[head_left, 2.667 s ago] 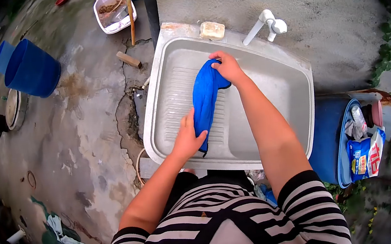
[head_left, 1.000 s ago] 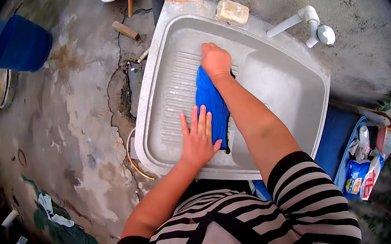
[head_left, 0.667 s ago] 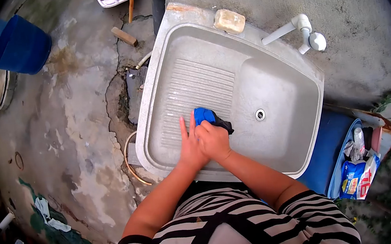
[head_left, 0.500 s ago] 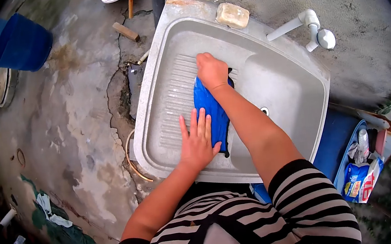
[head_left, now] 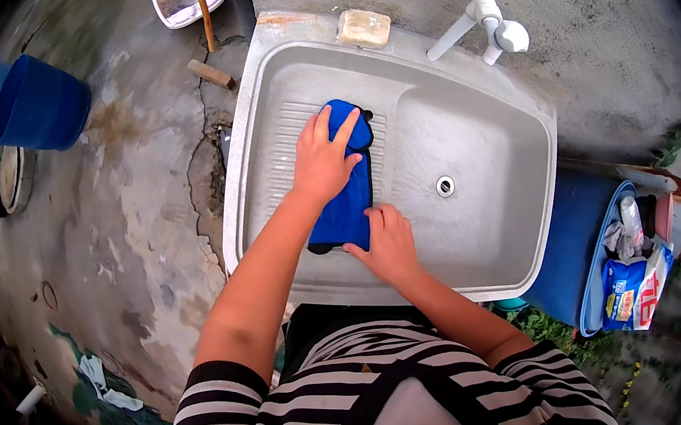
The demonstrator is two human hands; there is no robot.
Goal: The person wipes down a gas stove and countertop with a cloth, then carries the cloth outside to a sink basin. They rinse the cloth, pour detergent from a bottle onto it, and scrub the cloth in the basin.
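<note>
A blue fabric piece with black edging (head_left: pixel 345 216) lies lengthwise on the ribbed washboard side of a grey sink (head_left: pixel 484 275). Its top end looks folded or separately sewn, and I cannot tell exactly what article it is. My left hand (head_left: pixel 321 160) rests flat on its upper half, fingers spread. At the lower right corner, my right hand (head_left: pixel 389 245) holds the fabric's edge between thumb and fingers. A pale soap bar (head_left: pixel 364 29) sits on the sink's back ledge.
A white tap (head_left: pixel 488 29) juts from the wall over the sink. Right of it stands a blue barrel (head_left: pixel 566 253) beside a detergent bag (head_left: pixel 634 287). Blue buckets (head_left: pixel 38 101), a wooden block (head_left: pixel 210 74) and a white basin (head_left: pixel 193 14) are on the cracked floor.
My right hand has let go of the fabric's far end and moved to its near corner. My left hand has slid up to the top part. The fabric now lies flatter.
</note>
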